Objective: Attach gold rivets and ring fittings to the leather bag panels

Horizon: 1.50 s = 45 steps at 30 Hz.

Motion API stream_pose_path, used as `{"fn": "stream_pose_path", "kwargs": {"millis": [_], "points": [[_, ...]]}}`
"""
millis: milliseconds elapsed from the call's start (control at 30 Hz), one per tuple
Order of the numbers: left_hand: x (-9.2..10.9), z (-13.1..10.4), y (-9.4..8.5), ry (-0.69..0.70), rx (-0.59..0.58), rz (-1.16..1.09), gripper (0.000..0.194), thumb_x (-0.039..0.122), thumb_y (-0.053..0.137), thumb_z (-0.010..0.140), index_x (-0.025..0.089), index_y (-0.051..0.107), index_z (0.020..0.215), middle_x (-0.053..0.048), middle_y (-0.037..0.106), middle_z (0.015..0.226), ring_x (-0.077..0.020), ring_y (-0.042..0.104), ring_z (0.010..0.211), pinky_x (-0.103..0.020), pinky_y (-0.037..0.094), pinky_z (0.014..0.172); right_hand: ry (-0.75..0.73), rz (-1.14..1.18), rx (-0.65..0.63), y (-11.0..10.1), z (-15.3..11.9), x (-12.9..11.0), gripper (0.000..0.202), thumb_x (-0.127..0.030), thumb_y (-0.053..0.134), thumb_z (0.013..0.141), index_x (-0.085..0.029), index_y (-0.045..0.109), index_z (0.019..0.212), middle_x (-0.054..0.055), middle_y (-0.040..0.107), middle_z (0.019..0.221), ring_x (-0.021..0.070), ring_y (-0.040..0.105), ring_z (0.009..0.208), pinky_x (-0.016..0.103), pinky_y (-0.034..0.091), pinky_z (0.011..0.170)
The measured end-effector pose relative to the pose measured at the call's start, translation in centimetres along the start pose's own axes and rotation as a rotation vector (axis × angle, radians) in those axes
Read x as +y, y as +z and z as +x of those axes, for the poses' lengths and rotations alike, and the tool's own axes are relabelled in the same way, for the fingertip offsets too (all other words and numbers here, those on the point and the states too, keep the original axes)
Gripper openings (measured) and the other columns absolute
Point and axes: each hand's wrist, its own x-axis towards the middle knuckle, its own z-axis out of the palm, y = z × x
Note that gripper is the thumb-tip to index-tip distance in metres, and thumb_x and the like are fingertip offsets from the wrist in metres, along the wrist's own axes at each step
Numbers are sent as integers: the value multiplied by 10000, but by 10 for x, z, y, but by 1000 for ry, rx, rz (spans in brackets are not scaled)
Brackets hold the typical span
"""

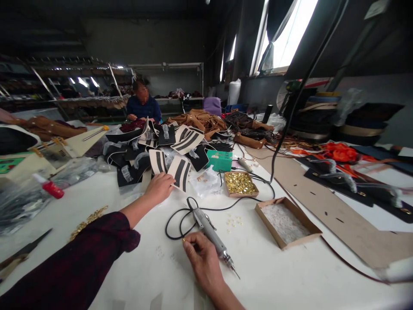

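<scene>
My left hand (159, 188) reaches to the front of the pile, its fingers closed on the edge of a cream panel with dark stripes (180, 171). Another striped panel (158, 160) lies right behind it. My right hand (204, 259) is low over the white table, thumb and forefinger pinching a small gold-coloured metal piece (183, 240). Beside that hand lies a grey electric screwdriver (210, 232), its bit pointing toward me and its black cord looped behind it. A few small gold pieces (234, 221) are scattered to its right.
A box of gold pieces (241, 184) and a shallow cardboard box of clear bits (287, 224) stand right of centre. A green box (220, 160) is behind. At left are a red bottle (53, 189) and a blade (27, 249). Across the table sits a person (143, 107).
</scene>
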Motion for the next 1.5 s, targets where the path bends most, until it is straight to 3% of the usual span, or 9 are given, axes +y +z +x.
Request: {"fn": "stream_pose_path", "kwargs": {"millis": [133,233,333,433,600,733,833,1033,1500], "points": [[7,-4,-47,-12,175,5,289,328,547,1028,212,781,1151,-103,794,1147,-309,599,1084,-457,421,959,22,27,66,1,-1,-3,403,-569,653,957,-182,721,864,60,702,830,217,628,795,315,487,734],[21,-23,-92,-44,345,-22,307,400,563,1026,221,806,1076,-99,811,1037,-319,616,1062,-459,427,938,-28,43,128,1,-6,-23,374,-540,699,928,-183,752,830,56,721,786,204,624,736,308,496,700],[47,-66,-130,-99,515,-320,293,425,632,978,206,824,947,-64,794,869,-263,670,907,-373,489,841,-139,44,174,-1,-19,-65,254,-442,751,902,-201,788,832,51,762,796,199,650,725,307,521,702],[81,-126,-150,-319,494,-767,343,521,686,934,222,830,1020,-14,809,886,-205,696,765,-287,520,684,-241,33,205,-1,-39,-113,159,-349,766,884,-210,779,807,30,770,771,180,655,694,298,537,692],[133,-220,-143,-582,564,-1175,357,502,804,842,202,837,1032,-24,831,930,-232,746,861,-289,590,779,-375,-45,176,17,-74,-157,101,-234,719,894,-205,738,800,-11,727,719,128,610,625,249,500,620],[157,-270,-128,-687,673,-1298,328,450,838,835,201,829,1049,-26,830,954,-213,739,875,-281,597,822,-449,-108,124,38,-98,-158,101,-169,685,906,-198,723,817,-16,695,740,109,585,632,233,475,612],[166,-292,-130,-677,684,-1269,266,418,830,857,210,831,1022,-14,830,975,-186,726,860,-253,584,826,-455,-124,82,48,-109,-156,103,-158,679,923,-195,734,845,-9,698,760,108,590,643,230,473,605],[172,-304,-144,-632,669,-1260,246,409,804,891,216,829,1043,-16,832,1015,-195,749,911,-257,590,871,-542,-140,13,51,-115,-163,101,-146,693,951,-210,771,943,7,760,839,128,674,732,242,513,664],[185,-307,-146,-606,630,-1057,271,416,761,924,235,828,1114,-19,841,1089,-224,779,1026,-293,615,966,-620,-275,-42,45,-117,-162,110,-127,671,964,-195,757,966,38,751,869,152,695,779,269,534,711]]}}
